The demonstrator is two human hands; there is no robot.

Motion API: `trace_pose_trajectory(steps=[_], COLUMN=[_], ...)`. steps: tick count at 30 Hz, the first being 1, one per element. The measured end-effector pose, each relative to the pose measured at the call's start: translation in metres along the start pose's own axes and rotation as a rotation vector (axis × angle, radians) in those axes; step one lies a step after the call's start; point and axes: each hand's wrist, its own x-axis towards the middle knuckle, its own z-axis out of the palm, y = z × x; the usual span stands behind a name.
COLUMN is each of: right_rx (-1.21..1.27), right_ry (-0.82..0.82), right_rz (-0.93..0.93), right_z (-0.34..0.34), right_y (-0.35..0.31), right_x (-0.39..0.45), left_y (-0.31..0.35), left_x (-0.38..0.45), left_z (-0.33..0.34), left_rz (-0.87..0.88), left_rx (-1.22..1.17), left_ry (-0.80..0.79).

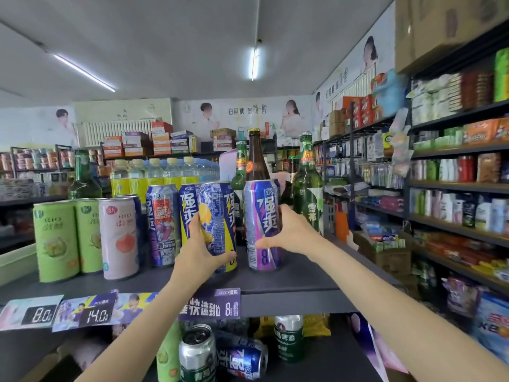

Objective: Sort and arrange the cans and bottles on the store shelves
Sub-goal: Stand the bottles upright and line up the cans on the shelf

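Shop shelving fills your view, with a dark top shelf (289, 274) in front of you and stocked racks running off to the right, their packets blurred beyond reading. Your left hand (201, 255) wraps its fingers round the blue-and-yellow can (217, 216), which stands upright on the shelf and hides most of a second blue can just behind it. Your right hand (292, 232) grips the purple can (261, 224) from its right side, thumb across the front; that can also stands on the shelf, just beside the yellow one. Behind them rise a brown bottle (254, 158) and two green bottles (307, 183), their lower halves covered by the cans. To the left stand a pink can (118, 238) and two green cans (55, 238). Below, the lower shelf is partly cut off: a silver-topped can (197, 351) stands upright, a blue can (245, 359) lies on its side, and price tags (93, 315) hang along the shelf edge.
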Motion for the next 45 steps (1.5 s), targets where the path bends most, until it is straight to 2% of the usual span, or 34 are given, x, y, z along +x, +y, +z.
trace_pose_trajectory(steps=[5, 8, 13, 15, 17, 18, 19, 21, 23, 25, 27, 34, 37, 40, 42, 45], right_rx=[-0.108, -0.144, -0.131, -0.063, -0.086, -0.138, -0.183, -0.147, 0.038, 0.207, 0.278, 0.257, 0.298, 0.398, 0.465, 0.502], right_ry=[0.051, 0.169, 0.247, 0.423, 0.721, 0.836, 0.885, 0.792, 0.617, 0.507, 0.497, 0.592, 0.527, 0.396, 0.318, 0.229], right_rz=[0.014, 0.001, -0.034, -0.122, -0.196, -0.177, -0.111, 0.101, 0.264, 0.3, 0.306, 0.192, 0.123, 0.034, -0.007, -0.087], right_z=[0.03, 0.045, 0.044, 0.025, -0.002, -0.015, -0.025, -0.035, -0.035, -0.028, -0.023, -0.024, -0.036, -0.043, -0.04, -0.024], right_y=[-0.013, -0.016, -0.016, -0.012, -0.006, -0.002, 0.003, 0.017, 0.031, 0.044, 0.05, 0.044, 0.023, -0.002, -0.02, -0.047], right_x=[0.026, 0.031, 0.028, 0.023, 0.021, 0.023, 0.027, 0.038, 0.047, 0.05, 0.05, 0.028, 0.001, -0.026, -0.048, -0.092], left_y=[-0.012, -0.013, -0.008, -0.007, -0.004, -0.003, -0.001, 0.002, 0.004, 0.004, 0.004, 0.002, 0.0, 0.003, 0.005, -0.007], left_x=[0.004, 0.005, 0.006, 0.007, 0.008, 0.007, 0.005, 0.002, 0.0, 0.0, 0.0, 0.003, 0.005, -0.001, -0.015, -0.055], left_z=[-0.001, 0.003, 0.004, 0.002, 0.002, 0.002, 0.003, 0.004, 0.006, 0.008, 0.01, 0.012, 0.009, 0.003, -0.005, -0.027], left_rz=[-0.039, -0.063, -0.088, -0.102, -0.11, -0.116, -0.123, -0.139, -0.156, -0.162, -0.164, -0.18, -0.188, -0.192, -0.093, 0.161], left_rx=[0.085, 0.123, 0.226, 0.247, 0.273, 0.287, 0.3, 0.323, 0.333, 0.335, 0.339, 0.332, 0.268, 0.02, 0.003, -0.002], left_ry=[0.094, 0.123, 0.092, 0.068, 0.063, 0.066, 0.072, 0.083, 0.089, 0.093, 0.105, 0.117, 0.102, 0.068, 0.176, 0.458])
